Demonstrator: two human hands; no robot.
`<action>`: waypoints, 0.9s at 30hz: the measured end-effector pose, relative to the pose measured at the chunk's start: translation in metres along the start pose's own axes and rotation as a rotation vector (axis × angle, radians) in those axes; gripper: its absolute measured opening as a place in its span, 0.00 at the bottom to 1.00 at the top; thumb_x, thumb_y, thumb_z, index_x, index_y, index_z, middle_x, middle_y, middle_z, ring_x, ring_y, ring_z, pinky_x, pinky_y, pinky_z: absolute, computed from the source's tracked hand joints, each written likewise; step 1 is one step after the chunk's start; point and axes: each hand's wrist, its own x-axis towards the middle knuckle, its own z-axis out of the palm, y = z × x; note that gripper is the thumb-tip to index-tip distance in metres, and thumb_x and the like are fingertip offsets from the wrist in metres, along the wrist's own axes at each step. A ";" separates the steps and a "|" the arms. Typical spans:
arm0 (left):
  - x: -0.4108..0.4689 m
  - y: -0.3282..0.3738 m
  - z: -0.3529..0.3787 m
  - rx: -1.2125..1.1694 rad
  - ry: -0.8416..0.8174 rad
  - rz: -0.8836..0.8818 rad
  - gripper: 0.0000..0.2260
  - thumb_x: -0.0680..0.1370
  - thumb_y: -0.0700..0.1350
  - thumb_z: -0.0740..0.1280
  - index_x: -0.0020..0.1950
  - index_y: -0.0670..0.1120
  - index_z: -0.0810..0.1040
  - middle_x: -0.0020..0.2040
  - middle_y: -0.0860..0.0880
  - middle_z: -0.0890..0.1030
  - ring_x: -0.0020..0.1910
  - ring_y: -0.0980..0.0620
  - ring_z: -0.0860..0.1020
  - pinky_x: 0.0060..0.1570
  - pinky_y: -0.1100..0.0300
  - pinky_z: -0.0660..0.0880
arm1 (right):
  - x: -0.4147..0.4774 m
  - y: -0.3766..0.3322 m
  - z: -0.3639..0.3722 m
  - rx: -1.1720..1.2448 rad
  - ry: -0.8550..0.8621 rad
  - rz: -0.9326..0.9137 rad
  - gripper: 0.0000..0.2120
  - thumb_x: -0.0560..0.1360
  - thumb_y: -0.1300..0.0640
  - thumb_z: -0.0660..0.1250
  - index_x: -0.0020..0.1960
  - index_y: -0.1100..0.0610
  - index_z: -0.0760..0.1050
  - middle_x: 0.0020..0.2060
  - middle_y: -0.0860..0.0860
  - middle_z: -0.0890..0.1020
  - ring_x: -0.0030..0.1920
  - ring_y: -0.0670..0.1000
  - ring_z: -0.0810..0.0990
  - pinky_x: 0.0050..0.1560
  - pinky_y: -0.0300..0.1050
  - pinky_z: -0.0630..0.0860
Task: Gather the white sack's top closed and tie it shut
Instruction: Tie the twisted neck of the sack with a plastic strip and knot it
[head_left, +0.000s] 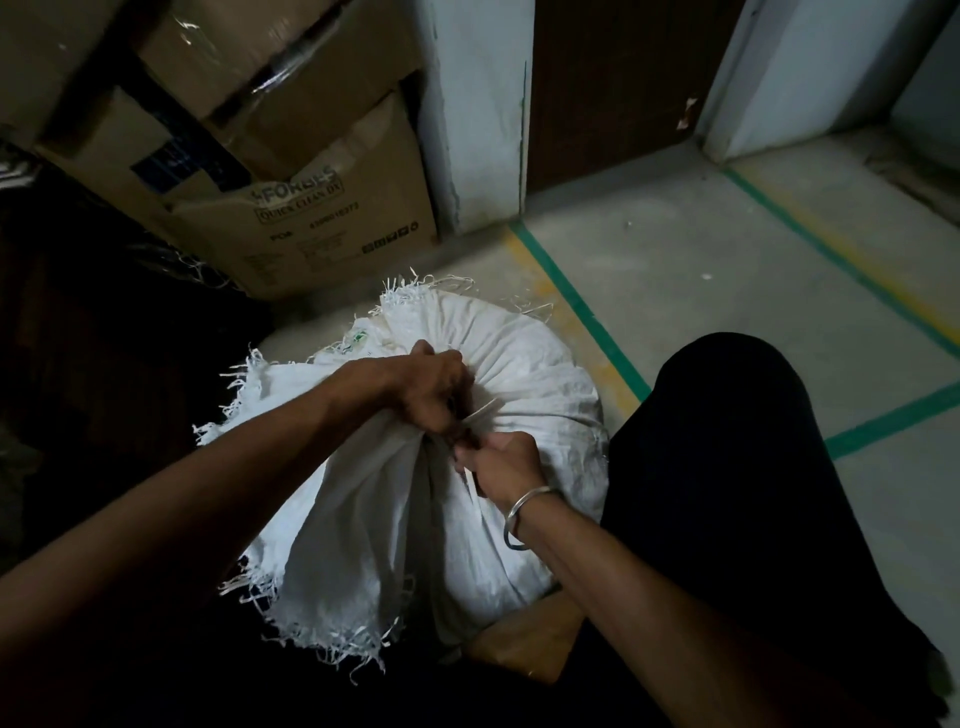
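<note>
In the head view, print can be read on the cardboard box (322, 228) that stands behind the white sack (524, 364): "FORBES" in large letters and, framed beneath it, "QUICK CLEAN DX". The smaller lines lower on the box are too blurred to be made out. A small green mark is seen on the sack's far left fold, but nothing in it can be read.

The sack is set on the floor (701, 249) in front of the box. It is full and rounded, and its frayed top is drawn into pleats that meet at a bunched neck near its middle. The neck is enclosed by the grip of the left hand (431, 384), whose fingers are curled tight round the gathered cloth. Just on the near side of the neck, the grip of the right hand (506, 462) is narrowed on a white strip (483, 413), which is pinched and runs up to the neck. A metal bangle (519, 514) is worn on the right wrist. A green tape line (576, 306) is laid on the floor to the right of the sack.
</note>
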 end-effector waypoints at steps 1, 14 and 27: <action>0.002 0.002 0.001 0.079 -0.005 0.003 0.19 0.67 0.68 0.63 0.33 0.53 0.75 0.45 0.54 0.80 0.51 0.55 0.68 0.57 0.49 0.63 | 0.000 -0.002 -0.001 -0.005 0.016 0.019 0.15 0.66 0.66 0.72 0.23 0.53 0.79 0.23 0.49 0.77 0.30 0.50 0.74 0.34 0.43 0.69; 0.001 -0.013 0.022 0.102 0.174 -0.012 0.11 0.76 0.55 0.70 0.50 0.48 0.79 0.61 0.50 0.68 0.63 0.48 0.66 0.64 0.46 0.60 | -0.020 -0.020 -0.011 0.000 0.023 0.095 0.09 0.65 0.68 0.67 0.27 0.61 0.75 0.22 0.53 0.71 0.22 0.51 0.67 0.25 0.34 0.61; -0.004 -0.019 0.026 -0.013 0.189 -0.167 0.07 0.76 0.53 0.72 0.48 0.52 0.79 0.61 0.47 0.69 0.64 0.47 0.67 0.61 0.50 0.59 | -0.033 -0.002 -0.021 0.119 -0.163 0.293 0.12 0.74 0.70 0.66 0.33 0.62 0.73 0.25 0.54 0.74 0.26 0.49 0.72 0.28 0.40 0.69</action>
